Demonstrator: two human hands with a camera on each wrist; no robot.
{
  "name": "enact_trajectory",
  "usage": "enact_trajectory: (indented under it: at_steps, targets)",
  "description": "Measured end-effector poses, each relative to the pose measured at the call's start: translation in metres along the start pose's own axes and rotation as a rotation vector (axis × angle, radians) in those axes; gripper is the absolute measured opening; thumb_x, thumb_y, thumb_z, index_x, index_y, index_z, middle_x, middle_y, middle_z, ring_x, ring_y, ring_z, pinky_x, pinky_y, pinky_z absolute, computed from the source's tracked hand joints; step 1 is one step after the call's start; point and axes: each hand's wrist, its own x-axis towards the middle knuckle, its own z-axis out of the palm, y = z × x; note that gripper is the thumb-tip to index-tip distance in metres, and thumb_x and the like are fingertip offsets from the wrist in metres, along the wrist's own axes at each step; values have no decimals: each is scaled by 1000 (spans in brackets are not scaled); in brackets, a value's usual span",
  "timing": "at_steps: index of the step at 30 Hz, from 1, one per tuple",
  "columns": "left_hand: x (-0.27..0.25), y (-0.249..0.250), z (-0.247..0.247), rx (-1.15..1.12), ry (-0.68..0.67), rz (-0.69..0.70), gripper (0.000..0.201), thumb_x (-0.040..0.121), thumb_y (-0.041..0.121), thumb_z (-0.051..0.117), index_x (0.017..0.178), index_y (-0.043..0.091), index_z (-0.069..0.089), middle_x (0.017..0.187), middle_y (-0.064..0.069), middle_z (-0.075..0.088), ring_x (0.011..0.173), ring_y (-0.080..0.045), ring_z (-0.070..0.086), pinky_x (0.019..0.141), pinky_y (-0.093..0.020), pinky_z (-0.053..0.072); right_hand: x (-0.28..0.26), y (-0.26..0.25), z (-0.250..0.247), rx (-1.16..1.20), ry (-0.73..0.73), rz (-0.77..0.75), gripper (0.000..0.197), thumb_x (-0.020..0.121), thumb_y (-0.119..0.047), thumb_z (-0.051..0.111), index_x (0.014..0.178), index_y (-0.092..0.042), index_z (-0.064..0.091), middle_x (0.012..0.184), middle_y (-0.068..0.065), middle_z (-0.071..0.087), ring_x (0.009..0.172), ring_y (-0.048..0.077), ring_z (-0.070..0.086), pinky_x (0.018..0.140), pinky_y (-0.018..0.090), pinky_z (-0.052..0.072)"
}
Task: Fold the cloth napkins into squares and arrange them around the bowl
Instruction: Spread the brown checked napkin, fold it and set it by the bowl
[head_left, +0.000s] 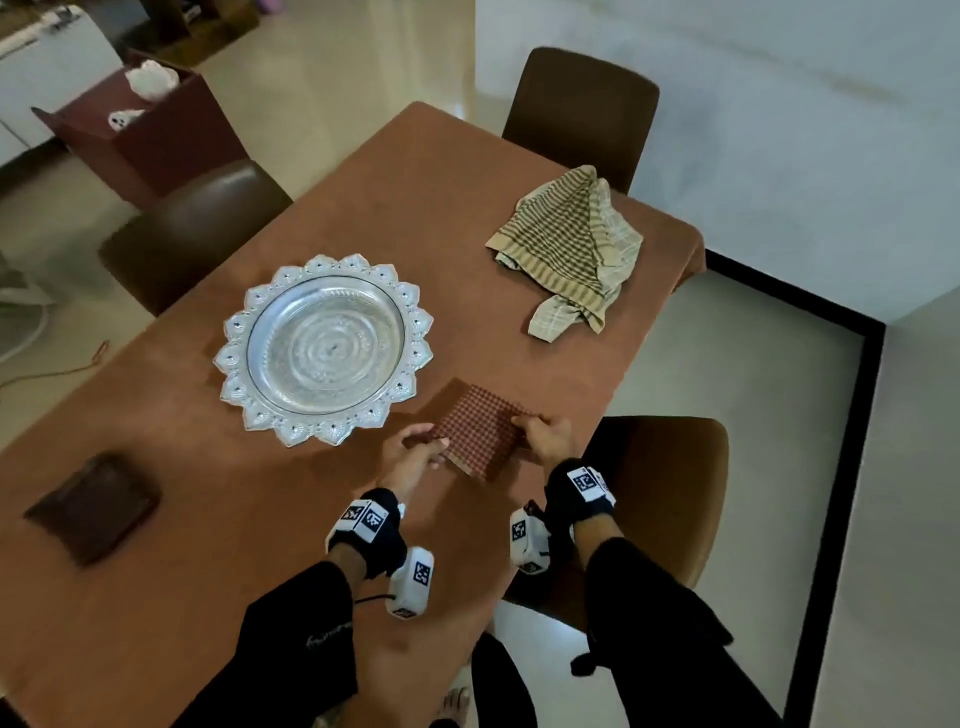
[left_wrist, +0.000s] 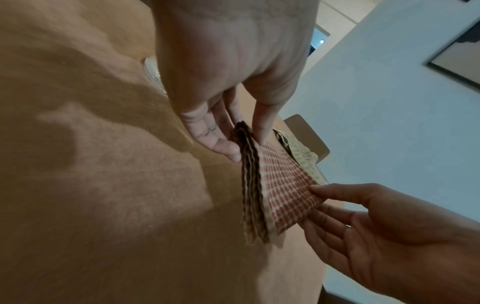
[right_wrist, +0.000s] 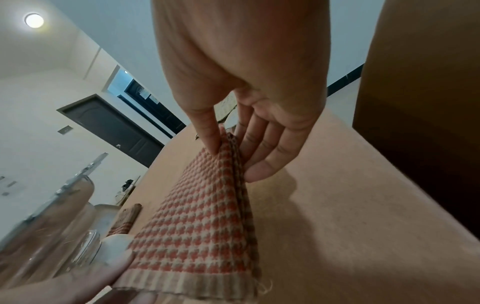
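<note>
Left hand (head_left: 415, 451), lower centre of head view: thumb and fingers pinching the left edge of the red napkin (head_left: 480, 435); stacked layers visible edge-on in left wrist view (left_wrist: 253, 185). Risk: pinch close to one corner only, lower layers free to slide and fan out.

Right hand (head_left: 545, 439), just right of it: thumb on top, fingers beneath, pinching the opposite edge of the same napkin (right_wrist: 197, 216). Risk: uneven pull between the two grips, square skewed into a diamond.

Red napkin: folded to a small checked square, held between both hands just above the table (head_left: 260, 545), lower right of the bowl (head_left: 323, 347). Whether any part touches the tabletop, cannot tell. Risk: set down too close, corner riding up on the scalloped rim; release before flat contact, top fold springing open.

Dark napkin (head_left: 93, 506), lower left of frame: folded, lying flat, well apart from the bowl on its lower-left side.

Bowl, centre left: silver, petal-edged, holding nothing visible. Risk: nudged off position by a wrist during placement.

Striped napkin (head_left: 569, 249), upper right: crumpled, unfolded, near the far table edge. Judged: one fold job outstanding; loose tail prone to drag on pickup.
</note>
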Motion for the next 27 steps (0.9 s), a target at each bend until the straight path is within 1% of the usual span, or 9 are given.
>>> enact_trajectory:
  at_steps: [2, 4, 6, 11, 14, 20, 23, 25, 27]
  targets:
    - [20, 0, 4, -48, 62, -9, 30, 88, -10, 71, 115, 1, 65, 92, -13, 70, 51, -3, 66, 52, -14, 53, 21, -7, 9, -38, -6, -24, 5, 93, -12, 75, 93, -11, 71, 102, 12, 77, 92, 27, 73, 81, 43, 64]
    - [34, -3, 7, -66, 88, -29, 28, 89, -11, 70, 112, 3, 65, 88, -8, 70, 53, -5, 67, 52, -14, 53, 33, -13, 17, -45, -23, -26, 14, 95, -9, 74, 84, -17, 68, 94, 7, 74, 85, 22, 70, 71, 35, 61]
    - [44, -6, 8, -90, 108, -46, 28, 90, -13, 66, 114, 2, 61, 88, -7, 68, 57, -9, 66, 51, -13, 51, 41, -14, 24, -45, -56, -3, 14, 96, -9, 72, 86, -18, 68, 94, 5, 73, 84, 20, 68, 57, 25, 56]
    - [56, -10, 6, -121, 140, -74, 32, 93, -7, 66, 123, 3, 59, 97, -4, 68, 75, -14, 62, 59, -15, 53, 50, -15, 32, 9, -67, 9, 7, 97, -9, 69, 104, -10, 71, 106, 6, 74, 100, 21, 69, 69, 29, 58]
    - [66, -13, 8, -134, 165, -84, 32, 92, -2, 70, 123, 3, 61, 97, -3, 72, 74, -9, 67, 64, -18, 54, 53, -20, 33, 47, -58, -5, 5, 98, -8, 69, 98, -13, 71, 102, 3, 74, 96, 18, 69, 64, 23, 54]
    - [71, -1, 24, -158, 119, 48, 29, 96, -2, 65, 125, 3, 63, 104, -5, 69, 91, -17, 65, 65, -13, 55, 66, -36, 25, 83, -51, -66, 9, 99, -7, 68, 94, -15, 69, 101, 3, 73, 89, 13, 68, 55, 15, 56]
    - [76, 3, 25, -140, 106, 75, 26, 98, 0, 63, 123, 9, 62, 106, -4, 68, 93, -16, 65, 68, -14, 55, 73, -40, 28, 43, -49, -83, 8, 98, -9, 69, 96, -16, 68, 106, 5, 73, 92, 16, 70, 59, 18, 57]
    - [81, 1, 24, -123, 95, 50, 27, 99, 1, 62, 125, 8, 60, 109, -5, 66, 93, -14, 64, 70, -17, 56, 77, -40, 29, 12, -21, -90, 7, 97, -12, 73, 96, -17, 68, 109, 7, 73, 94, 19, 70, 68, 25, 58]
    - [80, -4, 22, -79, 99, -23, 16, 97, 11, 68, 112, 14, 63, 111, -7, 65, 98, -20, 61, 86, -35, 60, 78, -36, 28, -107, 72, -134, 17, 93, -20, 79, 104, -15, 67, 108, 6, 72, 91, 20, 66, 77, 30, 54]
